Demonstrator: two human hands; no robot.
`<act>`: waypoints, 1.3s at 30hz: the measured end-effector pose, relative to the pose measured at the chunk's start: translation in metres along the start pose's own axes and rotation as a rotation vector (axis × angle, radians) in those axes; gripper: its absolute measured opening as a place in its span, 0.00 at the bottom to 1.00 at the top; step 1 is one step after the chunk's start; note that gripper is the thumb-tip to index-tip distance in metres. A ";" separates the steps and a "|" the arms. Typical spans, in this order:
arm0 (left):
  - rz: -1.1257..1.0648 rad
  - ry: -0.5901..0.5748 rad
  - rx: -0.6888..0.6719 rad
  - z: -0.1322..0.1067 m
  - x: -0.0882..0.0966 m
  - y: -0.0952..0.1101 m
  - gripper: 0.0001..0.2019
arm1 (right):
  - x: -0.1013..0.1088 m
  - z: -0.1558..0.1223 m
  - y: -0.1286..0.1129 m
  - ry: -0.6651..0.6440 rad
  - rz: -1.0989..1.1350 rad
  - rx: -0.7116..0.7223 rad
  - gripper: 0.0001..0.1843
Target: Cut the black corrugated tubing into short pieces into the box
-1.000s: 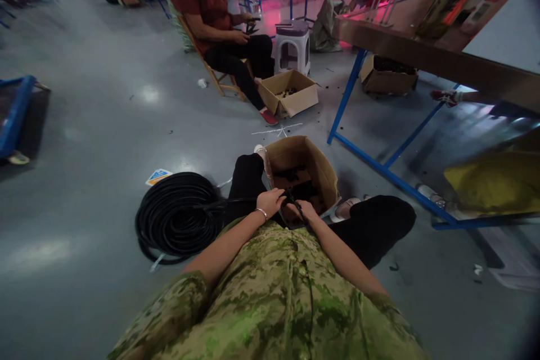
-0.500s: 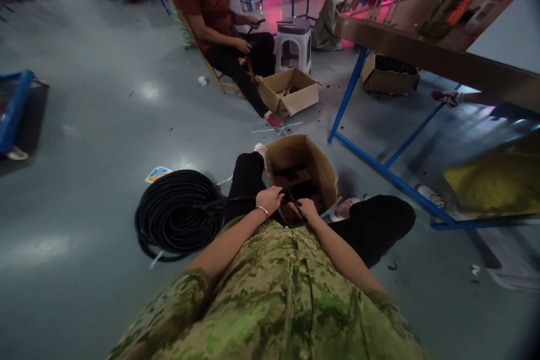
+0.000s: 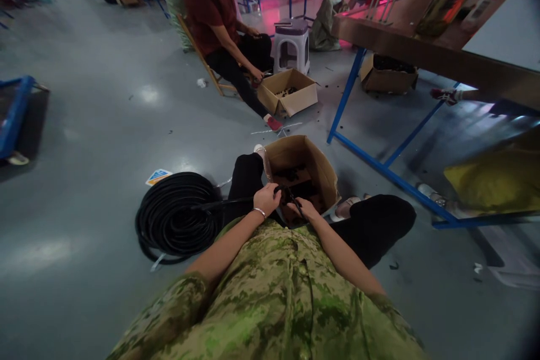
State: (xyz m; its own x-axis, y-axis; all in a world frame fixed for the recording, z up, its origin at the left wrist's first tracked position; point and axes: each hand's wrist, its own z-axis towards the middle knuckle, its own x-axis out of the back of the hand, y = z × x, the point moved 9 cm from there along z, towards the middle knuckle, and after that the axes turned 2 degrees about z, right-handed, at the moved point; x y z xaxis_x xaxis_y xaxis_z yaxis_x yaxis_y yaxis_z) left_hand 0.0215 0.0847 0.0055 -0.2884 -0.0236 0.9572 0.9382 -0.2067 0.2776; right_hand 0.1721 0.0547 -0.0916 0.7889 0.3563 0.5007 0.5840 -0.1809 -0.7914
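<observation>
My left hand [image 3: 267, 199] is closed around a black hose [image 3: 240, 201], which runs over my left leg from a large black coil [image 3: 179, 214] on the floor. In my closed right hand [image 3: 307, 210] is a slim dark tool [image 3: 294, 200], perhaps scissors; its details are too small to tell. Its upper end points toward the left hand, close to the hose. Both hands are at the near edge of an open cardboard box [image 3: 327, 171] between my legs. Dark pieces [image 3: 291, 173] lie inside that box.
A co-worker in a dark red shirt [image 3: 206, 5] sits ahead, beside another cardboard box [image 3: 300, 102] and a plastic stool [image 3: 292, 45]. A table with blue legs [image 3: 343, 101] stands to the right, a yellow sack [image 3: 493, 180] beneath it. A blue cart [image 3: 17, 115] is at far left.
My left hand has shifted slightly left, a little away from the right hand, still gripping the hose. The co-worker has leaned and lowered a hand toward their box.
</observation>
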 end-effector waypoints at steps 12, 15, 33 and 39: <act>-0.149 0.062 -0.024 -0.002 0.011 0.003 0.11 | -0.004 -0.010 -0.022 -0.039 -0.081 0.133 0.23; -0.178 0.071 -0.056 -0.002 0.008 0.005 0.10 | -0.005 -0.009 -0.022 -0.046 -0.069 0.124 0.23; -0.263 0.078 -0.134 -0.003 0.003 0.014 0.05 | -0.007 -0.006 -0.015 -0.053 -0.078 0.075 0.26; -0.260 0.077 -0.103 -0.002 0.005 0.013 0.05 | -0.009 -0.005 -0.014 -0.060 -0.082 0.071 0.26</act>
State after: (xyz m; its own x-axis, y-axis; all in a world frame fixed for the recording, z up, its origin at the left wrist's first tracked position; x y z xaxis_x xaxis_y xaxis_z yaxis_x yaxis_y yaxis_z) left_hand 0.0318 0.0796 0.0139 -0.5344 -0.0302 0.8447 0.8074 -0.3139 0.4996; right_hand 0.1579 0.0498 -0.0832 0.7252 0.4220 0.5441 0.6289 -0.0841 -0.7729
